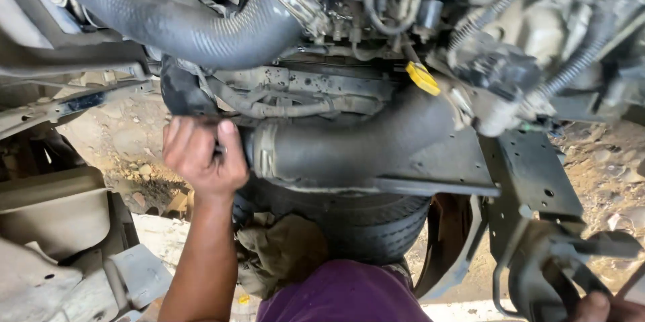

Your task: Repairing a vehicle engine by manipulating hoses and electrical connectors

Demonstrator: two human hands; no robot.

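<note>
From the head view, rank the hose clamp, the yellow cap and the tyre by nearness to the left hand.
From the left hand:
1. Hose clamp, just right of the thumb, on the black hose's end.
2. Tyre, below and right, under the hose.
3. Yellow cap, farthest, up and right.

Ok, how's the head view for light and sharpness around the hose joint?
Head view: daylight is bright and washed out on the dirt ground, while the engine underside above is shaded. The left hand and the black hose it grips beside are evenly lit and fairly sharp. The yellow cap reads clearly. Edges bend slightly from the wide lens. The right hand is cut off at the bottom corner.
</note>
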